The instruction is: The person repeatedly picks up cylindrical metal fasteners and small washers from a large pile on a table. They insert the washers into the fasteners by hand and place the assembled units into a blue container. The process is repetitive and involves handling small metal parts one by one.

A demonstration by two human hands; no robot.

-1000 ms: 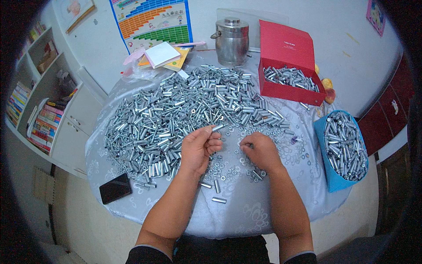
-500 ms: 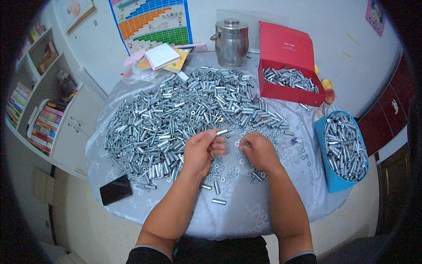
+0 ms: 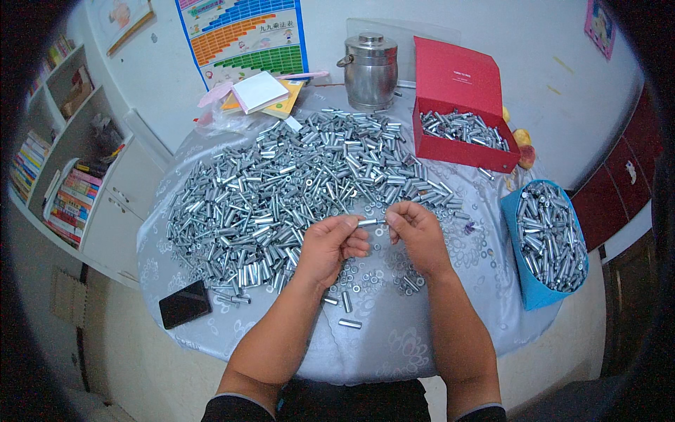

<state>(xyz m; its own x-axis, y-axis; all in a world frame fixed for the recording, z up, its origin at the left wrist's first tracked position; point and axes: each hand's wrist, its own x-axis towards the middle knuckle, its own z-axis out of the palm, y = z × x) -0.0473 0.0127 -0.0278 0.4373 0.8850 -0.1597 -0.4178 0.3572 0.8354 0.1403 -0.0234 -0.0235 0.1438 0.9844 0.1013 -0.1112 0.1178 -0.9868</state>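
My left hand [image 3: 330,246] pinches a short silvery metal tube [image 3: 368,223] between thumb and forefinger, its other fingers curled. The tube lies nearly level and points right. At its right end the thumb and fingertips of my right hand [image 3: 420,235] are closed; whatever small part they grip is hidden. Behind and left of both hands spreads a large heap of metal tubes and bolts [image 3: 274,183]. Small ring-shaped washers or nuts [image 3: 356,288] lie scattered under and around my hands. A loose tube [image 3: 350,323] rests nearer the table's front edge.
At the right stands a blue bin [image 3: 538,295] full of metal pieces; behind it, an open red box [image 3: 464,151] holds more. A steel pot [image 3: 371,70] and a stack of notepads [image 3: 260,91] sit at the back. A black phone [image 3: 185,304] lies front left on the tablecloth [image 3: 260,330].
My right hand has come up and left to the tube's right end. My left hand has shifted slightly right and down, still holding the tube, which is now more level.
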